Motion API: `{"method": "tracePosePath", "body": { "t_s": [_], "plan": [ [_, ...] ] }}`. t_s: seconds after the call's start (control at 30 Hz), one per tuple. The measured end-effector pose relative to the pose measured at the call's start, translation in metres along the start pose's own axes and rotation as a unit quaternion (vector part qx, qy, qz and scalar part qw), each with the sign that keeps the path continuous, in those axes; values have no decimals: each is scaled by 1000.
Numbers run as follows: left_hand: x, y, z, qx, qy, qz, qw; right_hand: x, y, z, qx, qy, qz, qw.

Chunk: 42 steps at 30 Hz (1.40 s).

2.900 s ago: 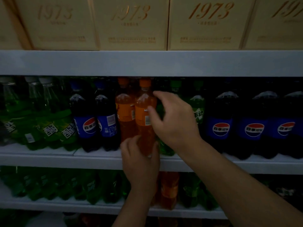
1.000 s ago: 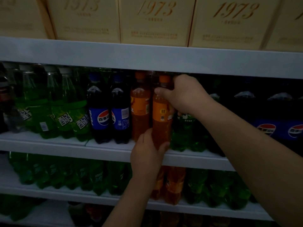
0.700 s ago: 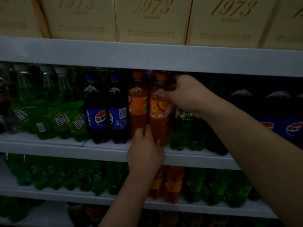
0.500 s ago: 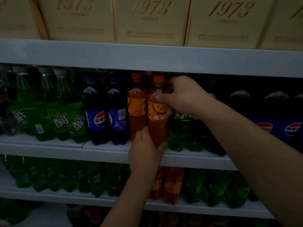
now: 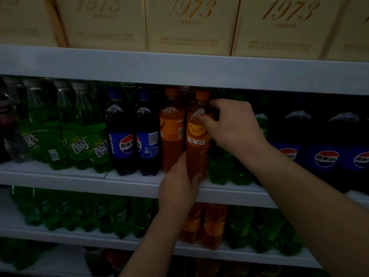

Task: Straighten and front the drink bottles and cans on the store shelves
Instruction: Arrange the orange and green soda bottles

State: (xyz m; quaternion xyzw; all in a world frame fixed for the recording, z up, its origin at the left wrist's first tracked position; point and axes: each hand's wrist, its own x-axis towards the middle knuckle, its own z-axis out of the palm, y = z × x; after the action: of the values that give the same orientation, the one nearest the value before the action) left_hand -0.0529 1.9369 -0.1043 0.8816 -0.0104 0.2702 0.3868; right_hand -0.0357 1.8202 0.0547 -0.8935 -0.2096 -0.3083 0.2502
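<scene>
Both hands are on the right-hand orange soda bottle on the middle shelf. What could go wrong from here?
1. The orange bottle stands near the shelf's front edge. With the left hand gripping its base and the right hand its shoulder, a pull forward might tip it off.
2. It stands tight against the neighbouring orange bottle, so twisting may turn or shove that one.
3. The right forearm crosses the green bottles and might knock them.

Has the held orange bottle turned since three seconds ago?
Yes. The bottle spun in place beside its orange neighbour; label face swept leftward, logo now front.
</scene>
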Motion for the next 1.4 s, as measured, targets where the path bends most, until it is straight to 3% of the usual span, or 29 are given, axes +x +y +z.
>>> {"method": "tracePosePath", "body": {
  "t_s": [0.07,0.13,0.37,0.53,0.63,0.83,1.1,1.17,1.4],
  "plan": [
    [0,0,0,2,5,-2,1000,-14,-4,5,-4,127,-70,989],
    [0,1,2,-4,20,-2,1000,-24,-10,14,8,175,-105,979],
    [-4,0,6,-7,44,2,999,0,-40,42,-7,84,-102,991],
    [-11,-11,-6,13,69,23,997,26,-59,66,-64,16,3,998],
    [-13,-23,-21,-20,122,40,992,33,-63,73,8,15,59,998],
    [0,-40,-46,-21,163,32,986,17,-56,68,123,90,48,987],
    [19,-30,-47,-22,87,74,993,10,-42,47,290,-23,76,954],
    [22,-28,-45,-38,83,62,994,13,-40,47,280,-26,82,956],
    [32,-20,-42,-49,182,40,981,17,-42,59,139,33,57,988]
  ]
}}
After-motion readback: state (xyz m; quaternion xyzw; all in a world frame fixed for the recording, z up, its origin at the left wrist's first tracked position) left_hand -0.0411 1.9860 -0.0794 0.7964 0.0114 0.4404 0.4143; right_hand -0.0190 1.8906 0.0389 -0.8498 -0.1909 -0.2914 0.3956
